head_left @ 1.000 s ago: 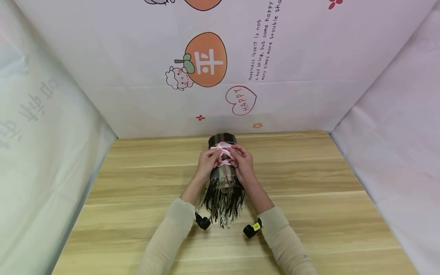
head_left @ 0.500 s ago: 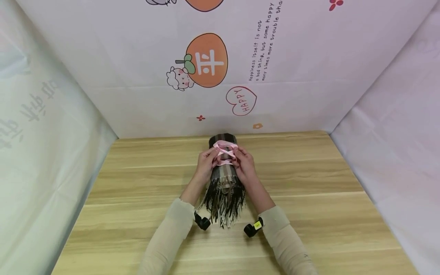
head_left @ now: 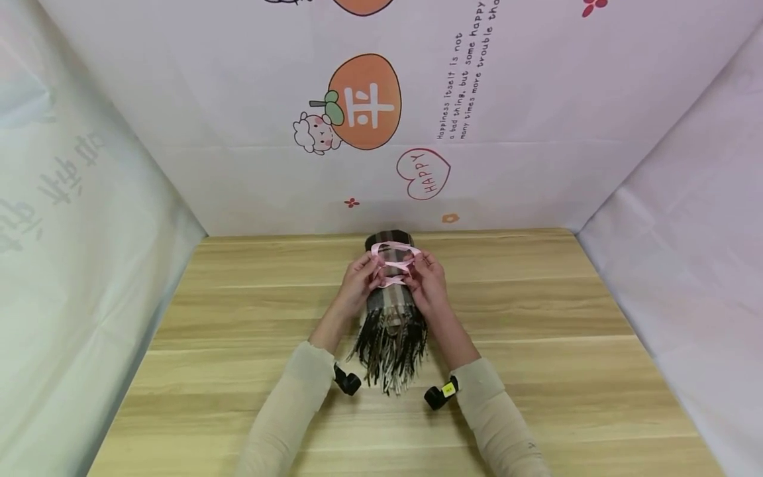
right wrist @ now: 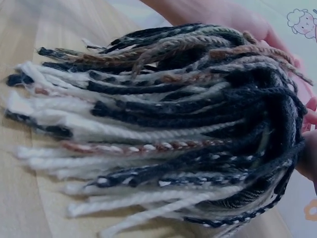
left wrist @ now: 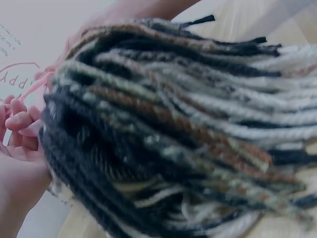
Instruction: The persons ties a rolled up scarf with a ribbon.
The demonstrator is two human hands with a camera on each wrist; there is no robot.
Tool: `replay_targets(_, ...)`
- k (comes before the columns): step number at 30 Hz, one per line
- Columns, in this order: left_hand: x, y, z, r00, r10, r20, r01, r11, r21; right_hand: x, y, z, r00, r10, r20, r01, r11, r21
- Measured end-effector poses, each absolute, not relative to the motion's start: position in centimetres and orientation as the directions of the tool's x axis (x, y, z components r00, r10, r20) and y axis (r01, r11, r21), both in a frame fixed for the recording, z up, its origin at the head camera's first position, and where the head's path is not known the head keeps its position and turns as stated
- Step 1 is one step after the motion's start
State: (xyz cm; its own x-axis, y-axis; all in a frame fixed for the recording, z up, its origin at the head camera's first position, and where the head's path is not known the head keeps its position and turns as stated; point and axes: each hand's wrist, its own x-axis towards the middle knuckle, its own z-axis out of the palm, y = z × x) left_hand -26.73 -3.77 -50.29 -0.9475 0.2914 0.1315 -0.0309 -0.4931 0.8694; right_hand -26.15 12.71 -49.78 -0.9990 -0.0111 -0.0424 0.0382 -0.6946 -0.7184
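Note:
A rolled plaid scarf (head_left: 390,299) in black, grey and brown lies on the table, its fringe towards me. Pink ribbon (head_left: 396,245) goes round its middle and forms a raised loop above, crossing over itself between my hands. My left hand (head_left: 356,281) pinches the ribbon at the left side of the roll. On the right side, my right hand (head_left: 430,285) pinches the other part of the ribbon. The scarf's fringe (left wrist: 163,114) fills most of the left wrist view. Likewise, the fringe (right wrist: 163,114) covers much of the right wrist view, where the fingers are mostly hidden.
The wooden table (head_left: 238,318) extends to both sides of the scarf. Behind it stands a white printed backdrop (head_left: 250,185), close to the scarf's far end. White sheets hang at the left (head_left: 77,265) and right (head_left: 673,265).
My hands have moved slightly apart, the right one more to the right. Between them the pink ribbon has spread from a bunched shape into a wider open loop. The scarf stays in place.

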Motion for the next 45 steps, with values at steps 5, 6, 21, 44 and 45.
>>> replay_targets(5, -26.8, -4.1, -50.3, -0.938, 0.322, 0.125, -0.055, -0.496, 0.867, -26.3, 12.9, -49.8, -0.999, -0.011, -0.047, 0.04, -0.716, -0.697)
replay_targets(6, -26.8, -4.0, -50.3, -0.938, 0.324, 0.123, -0.057, -0.494, 0.867, -26.3, 12.9, -49.8, -0.999, -0.012, -0.046, 0.041, -0.709, -0.704)
replay_targets(21, -27.2, -4.0, -50.1, -0.943, 0.321, 0.091, -0.079, -0.48, 0.874, -26.4, 13.9, -50.1, -0.996, -0.069, 0.063, -0.011, -0.582, -0.813)
replay_targets(44, -26.5, -5.3, -50.8, -0.91, 0.411, 0.057, -0.165, -0.484, 0.86, -26.2, 14.9, -51.7, -0.978, -0.125, 0.168, -0.028, -0.718, -0.695)
replay_targets(45, -26.6, -5.3, -50.8, -0.911, 0.407, 0.059, -0.154, -0.471, 0.869, -26.2, 14.9, -51.7, -0.976, -0.129, 0.174, -0.031, -0.712, -0.702)
